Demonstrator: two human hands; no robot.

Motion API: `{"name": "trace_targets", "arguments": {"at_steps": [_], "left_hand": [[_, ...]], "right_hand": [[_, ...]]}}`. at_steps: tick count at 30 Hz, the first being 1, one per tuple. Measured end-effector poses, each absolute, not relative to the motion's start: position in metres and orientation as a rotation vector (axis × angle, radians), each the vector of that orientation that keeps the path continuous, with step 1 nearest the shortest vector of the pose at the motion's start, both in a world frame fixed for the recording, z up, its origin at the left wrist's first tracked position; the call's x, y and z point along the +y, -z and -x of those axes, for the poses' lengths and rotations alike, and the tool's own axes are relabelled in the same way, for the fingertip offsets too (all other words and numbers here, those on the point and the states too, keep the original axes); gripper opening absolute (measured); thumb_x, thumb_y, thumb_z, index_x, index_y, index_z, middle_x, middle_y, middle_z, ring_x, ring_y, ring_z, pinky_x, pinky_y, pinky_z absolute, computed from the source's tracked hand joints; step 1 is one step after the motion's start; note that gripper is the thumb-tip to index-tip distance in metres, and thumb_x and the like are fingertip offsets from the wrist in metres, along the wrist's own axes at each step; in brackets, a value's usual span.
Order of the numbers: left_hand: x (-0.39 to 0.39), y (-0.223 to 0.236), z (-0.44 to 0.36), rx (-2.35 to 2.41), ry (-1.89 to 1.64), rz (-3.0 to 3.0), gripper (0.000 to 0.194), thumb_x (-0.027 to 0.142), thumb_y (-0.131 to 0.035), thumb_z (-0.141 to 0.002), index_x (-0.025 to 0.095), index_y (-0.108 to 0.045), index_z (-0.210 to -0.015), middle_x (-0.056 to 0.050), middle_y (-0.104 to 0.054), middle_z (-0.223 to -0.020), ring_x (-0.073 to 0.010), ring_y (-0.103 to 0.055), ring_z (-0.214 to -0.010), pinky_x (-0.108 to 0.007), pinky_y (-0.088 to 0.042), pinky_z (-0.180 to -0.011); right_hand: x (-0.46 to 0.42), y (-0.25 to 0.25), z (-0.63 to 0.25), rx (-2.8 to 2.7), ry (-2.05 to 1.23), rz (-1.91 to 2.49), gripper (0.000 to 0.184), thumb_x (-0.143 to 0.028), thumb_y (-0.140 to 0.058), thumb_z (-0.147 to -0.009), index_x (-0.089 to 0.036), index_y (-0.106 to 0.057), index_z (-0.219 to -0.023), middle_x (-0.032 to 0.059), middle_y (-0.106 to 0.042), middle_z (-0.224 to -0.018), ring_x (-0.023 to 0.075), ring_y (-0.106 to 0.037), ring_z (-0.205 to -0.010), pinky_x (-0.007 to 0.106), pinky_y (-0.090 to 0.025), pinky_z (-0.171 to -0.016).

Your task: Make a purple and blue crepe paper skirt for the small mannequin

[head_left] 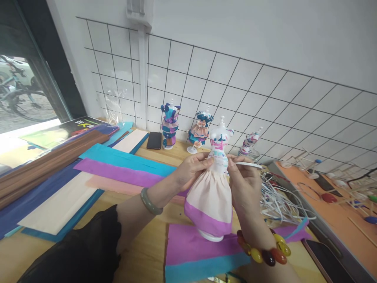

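Note:
A small white mannequin (219, 141) stands on the wooden table, wearing a cream paper skirt (209, 198) with a purple hem. My left hand (191, 169) pinches the paper band at its waist from the left. My right hand (246, 181) presses the waist from the right and holds a thin white strip (250, 164) that sticks out to the right. A purple and teal paper sheet (194, 251) lies under the mannequin's base.
Three dressed mannequins (170, 125) (200, 131) (249, 143) stand by the wire wall grid. Coloured crepe sheets (118, 165) and brown sticks (44, 165) lie left. A phone (154, 140) is behind them. White strip scraps (277, 200) pile right, beside an orange tray (330, 208) and another phone (326, 261).

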State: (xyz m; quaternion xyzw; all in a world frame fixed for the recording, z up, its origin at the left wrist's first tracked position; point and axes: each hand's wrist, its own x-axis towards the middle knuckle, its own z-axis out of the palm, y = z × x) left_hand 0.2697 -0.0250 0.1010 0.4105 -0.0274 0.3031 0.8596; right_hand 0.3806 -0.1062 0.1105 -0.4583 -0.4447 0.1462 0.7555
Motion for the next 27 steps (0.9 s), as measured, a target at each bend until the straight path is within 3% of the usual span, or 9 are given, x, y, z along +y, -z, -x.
{"name": "trace_targets", "arguments": {"at_steps": [9, 15, 18, 23, 27], "left_hand": [[-0.024, -0.099, -0.268, -0.157, -0.564, -0.891, 0.029, 0.025, -0.055, -0.085, 0.015, -0.063, -0.111, -0.01, -0.064, -0.108, -0.0166, -0.061, -0.092, -0.028, -0.043, -0.085], [-0.024, -0.1, -0.267, -0.085, -0.557, -0.99, 0.037, 0.039, -0.053, -0.087, 0.017, -0.061, -0.115, -0.009, -0.067, -0.095, -0.0162, -0.062, -0.081, -0.029, -0.045, -0.076], [-0.022, -0.102, -0.266, -0.055, -0.579, -1.053, 0.039, 0.039, -0.054, -0.086, 0.018, -0.06, -0.117, -0.009, -0.067, -0.1, -0.0179, -0.062, -0.09, -0.03, -0.042, -0.083], [-0.022, -0.107, -0.264, -0.076, -0.531, -1.056, 0.041, 0.035, -0.058, -0.084, 0.019, -0.058, -0.121, -0.01, -0.063, -0.115, -0.0207, -0.059, -0.102, -0.032, -0.04, -0.089], [-0.023, -0.109, -0.262, -0.007, -0.55, -1.031, 0.042, 0.035, -0.062, -0.081, 0.02, -0.057, -0.121, -0.009, -0.063, -0.115, -0.0185, -0.059, -0.101, -0.03, -0.04, -0.089]], "right_hand": [[-0.103, -0.109, -0.383, -0.911, -0.61, 0.888, 0.015, -0.026, -0.07, -0.074, -0.025, -0.057, -0.08, 0.0006, -0.065, -0.093, 0.0149, -0.06, -0.08, 0.032, -0.047, -0.074], [-0.104, -0.113, -0.382, -0.965, -0.691, 0.835, 0.012, -0.025, -0.07, -0.075, -0.025, -0.058, -0.078, -0.001, -0.065, -0.093, 0.0134, -0.06, -0.077, 0.029, -0.047, -0.071], [-0.103, -0.112, -0.385, -0.964, -0.718, 0.827, 0.012, -0.025, -0.07, -0.075, -0.025, -0.059, -0.077, -0.0016, -0.065, -0.097, 0.0112, -0.059, -0.074, 0.027, -0.047, -0.069], [-0.102, -0.11, -0.39, -0.953, -0.769, 0.804, 0.016, -0.029, -0.072, -0.072, -0.026, -0.057, -0.076, -0.0006, -0.065, -0.1, 0.0163, -0.061, -0.088, 0.032, -0.049, -0.075], [-0.102, -0.11, -0.391, -0.935, -0.777, 0.861, 0.02, -0.034, -0.073, -0.07, -0.025, -0.056, -0.075, -0.0012, -0.066, -0.092, 0.0155, -0.062, -0.079, 0.033, -0.051, -0.072]]}}
